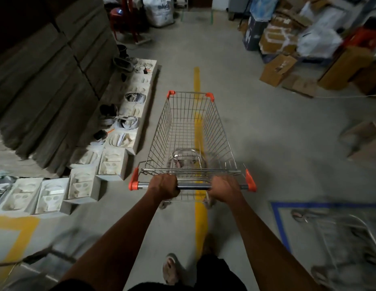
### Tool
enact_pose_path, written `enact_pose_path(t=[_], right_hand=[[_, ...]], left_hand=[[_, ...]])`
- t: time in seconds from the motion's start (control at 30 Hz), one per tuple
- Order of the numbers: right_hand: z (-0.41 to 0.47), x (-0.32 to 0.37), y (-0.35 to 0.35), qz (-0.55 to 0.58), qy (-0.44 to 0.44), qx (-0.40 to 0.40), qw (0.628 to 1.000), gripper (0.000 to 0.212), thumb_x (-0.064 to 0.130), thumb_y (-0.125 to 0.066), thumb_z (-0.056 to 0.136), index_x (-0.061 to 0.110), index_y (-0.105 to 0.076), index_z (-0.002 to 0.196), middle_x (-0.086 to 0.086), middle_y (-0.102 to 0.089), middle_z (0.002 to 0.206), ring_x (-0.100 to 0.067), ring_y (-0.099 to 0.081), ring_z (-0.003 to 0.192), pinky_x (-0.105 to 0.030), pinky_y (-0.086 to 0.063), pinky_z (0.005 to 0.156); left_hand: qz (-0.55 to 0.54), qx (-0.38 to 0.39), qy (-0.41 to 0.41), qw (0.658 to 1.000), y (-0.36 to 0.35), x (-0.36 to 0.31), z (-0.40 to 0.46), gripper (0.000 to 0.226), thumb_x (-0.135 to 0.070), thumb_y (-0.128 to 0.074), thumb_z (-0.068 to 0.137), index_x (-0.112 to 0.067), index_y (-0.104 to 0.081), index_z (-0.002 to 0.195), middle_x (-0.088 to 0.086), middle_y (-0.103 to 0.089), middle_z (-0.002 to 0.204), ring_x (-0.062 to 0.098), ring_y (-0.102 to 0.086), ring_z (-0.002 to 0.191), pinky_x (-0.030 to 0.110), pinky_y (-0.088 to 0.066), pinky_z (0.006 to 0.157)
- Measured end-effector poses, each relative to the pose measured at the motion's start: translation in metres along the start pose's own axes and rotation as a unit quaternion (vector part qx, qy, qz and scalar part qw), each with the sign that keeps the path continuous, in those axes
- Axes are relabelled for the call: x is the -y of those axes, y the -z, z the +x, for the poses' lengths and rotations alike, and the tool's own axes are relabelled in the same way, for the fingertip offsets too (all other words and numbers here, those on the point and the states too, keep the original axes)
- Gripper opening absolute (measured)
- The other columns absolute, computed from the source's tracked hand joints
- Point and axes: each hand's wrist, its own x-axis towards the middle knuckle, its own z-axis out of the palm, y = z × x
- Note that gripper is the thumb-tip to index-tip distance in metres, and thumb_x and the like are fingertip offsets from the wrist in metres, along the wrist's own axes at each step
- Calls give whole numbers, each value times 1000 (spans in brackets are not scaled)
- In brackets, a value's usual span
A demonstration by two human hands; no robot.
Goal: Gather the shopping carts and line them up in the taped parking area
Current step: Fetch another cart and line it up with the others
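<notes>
A wire shopping cart [191, 131] with orange corner caps stands straight ahead of me, over a yellow floor line [200, 215]. Its basket holds nothing. My left hand [164, 185] and my right hand [223, 189] both grip the cart's handle bar [193, 186]. A second cart [342, 238], blurred, stands at the lower right inside blue floor tape [280, 223]. Part of another wire frame [46, 257], very blurred, shows at the lower left beside yellow tape [19, 244].
Open white boxes [111, 162] and loose items line the floor on the left, below stacked dark slabs [46, 76]. Cardboard boxes [277, 69] pile up at the right. Red chairs [124, 17] and white sacks [159, 11] stand at the far end.
</notes>
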Motion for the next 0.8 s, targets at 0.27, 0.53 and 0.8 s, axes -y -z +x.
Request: enact_pose_path(t=[0.27, 0.53, 0.8], right_hand=[[-113, -26, -59, -1, -24, -11, 1000, 16, 36, -65, 79, 21, -62, 82, -4, -70, 84, -25, -68, 80, -31, -48, 69], [-235, -43, -116, 0, -46, -19, 999, 21, 39, -60, 85, 19, -64, 78, 1, -59, 69, -17, -53, 59, -30, -43, 60], [-364, -54, -167, 11, -68, -56, 996, 27, 41, -64, 85, 16, -71, 93, -6, -72, 89, -29, -71, 84, -34, -52, 72]], left_hand=[[5, -20, -29, 999, -32, -65, -91, 25, -47, -56, 84, -23, -63, 87, -2, -67, 82, 17, -54, 67, 29, -43, 63], [14, -31, -64, 997, -65, -129, -188, 24, -48, -51, 82, -25, -57, 78, -2, -68, 80, 23, -68, 76, 29, -44, 62], [47, -16, -102, 993, -90, -193, -290, 30, -47, -54, 83, -19, -66, 83, 2, -69, 81, 25, -68, 76, 30, -44, 63]])
